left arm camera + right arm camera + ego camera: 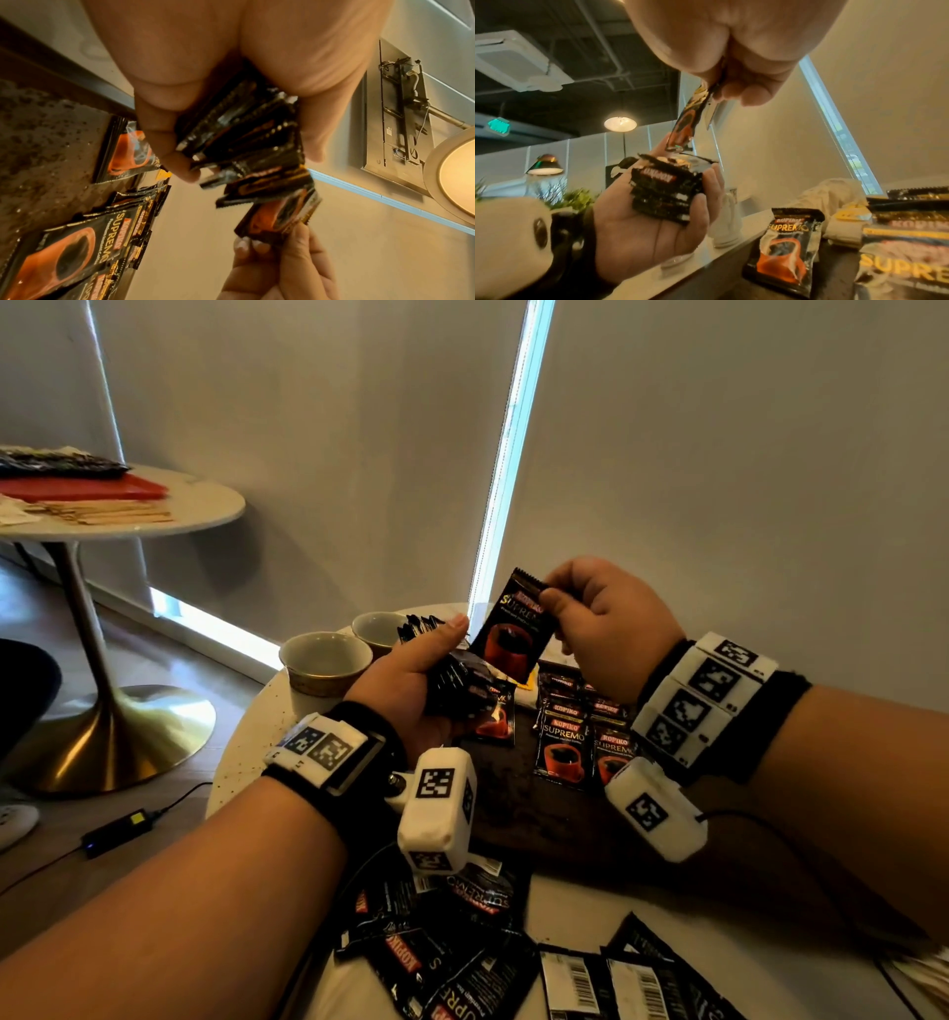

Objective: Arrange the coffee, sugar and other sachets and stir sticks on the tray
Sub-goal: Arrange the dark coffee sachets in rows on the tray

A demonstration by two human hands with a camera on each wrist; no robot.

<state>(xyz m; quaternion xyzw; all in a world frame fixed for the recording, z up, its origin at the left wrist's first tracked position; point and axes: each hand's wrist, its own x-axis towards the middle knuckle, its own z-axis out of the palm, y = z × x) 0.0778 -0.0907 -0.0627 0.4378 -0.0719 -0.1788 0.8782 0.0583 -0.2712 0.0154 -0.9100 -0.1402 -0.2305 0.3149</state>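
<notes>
On the far left a side table (205, 505) carries a red folder (92, 487), a dark packet on top of it, and a row of wooden stir sticks (102, 511). On the floor beneath lies a small black adapter (115, 832) with its cable.

On the near round table (241, 762), two pale cups (324, 660) stand side by side at the back left edge; what they hold cannot be told.

The left hand (405, 683), palm up, grips a fanned stack of coffee sachets (452, 680), thumb laid across the top and fingers curled up around the stack's edges.

Just right of it, the right hand (608, 629) pinches a single coffee sachet (516, 631) by its top corner between thumb and forefinger, the other fingers curled in. That sachet hangs upright, its lower edge just above the stack.

Beneath both hands sits a dark wooden tray (518, 819). On it lie one sachet (490, 713) at the left and an overlapping row of sachets (580, 737) face up at the right.

Loose sachets (462, 947) lie scattered on the tabletop in front of the tray, some showing barcodes.
</notes>
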